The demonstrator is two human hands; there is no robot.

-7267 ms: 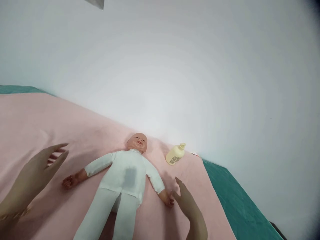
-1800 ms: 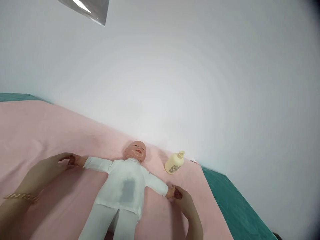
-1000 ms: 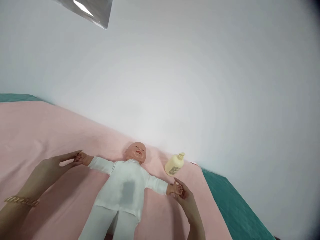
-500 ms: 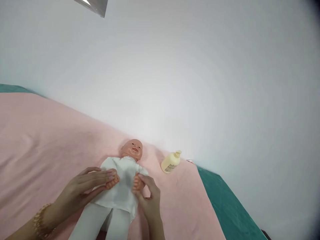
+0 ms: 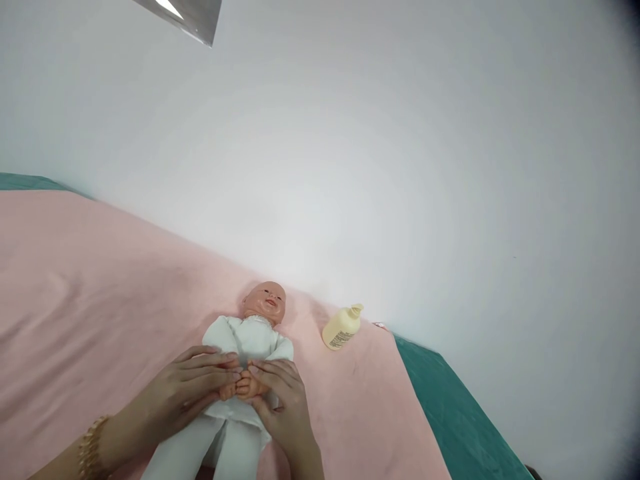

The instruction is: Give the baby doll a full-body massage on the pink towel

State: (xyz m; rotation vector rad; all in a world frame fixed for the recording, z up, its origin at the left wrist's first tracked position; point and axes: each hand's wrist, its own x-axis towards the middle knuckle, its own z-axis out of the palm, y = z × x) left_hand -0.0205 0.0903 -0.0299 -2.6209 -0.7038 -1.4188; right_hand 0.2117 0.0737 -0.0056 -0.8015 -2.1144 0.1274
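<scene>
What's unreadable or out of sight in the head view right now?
Head view:
Feet of the doll: cut off by bottom edge.
Shirt front: partly hidden by the left hand and right hand.
Print on the pump bottle: too small.
Glossy grey object: cut off by top edge.

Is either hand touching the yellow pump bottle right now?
No: the left hand and right hand hold the doll's hands over its front, and the yellow pump bottle sits apart on the pink cloth.

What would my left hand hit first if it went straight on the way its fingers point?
Your left hand would probably meet your right hand first, at its fingers; the doll's hand it holds is so close that depth leaves the order unclear.
</scene>
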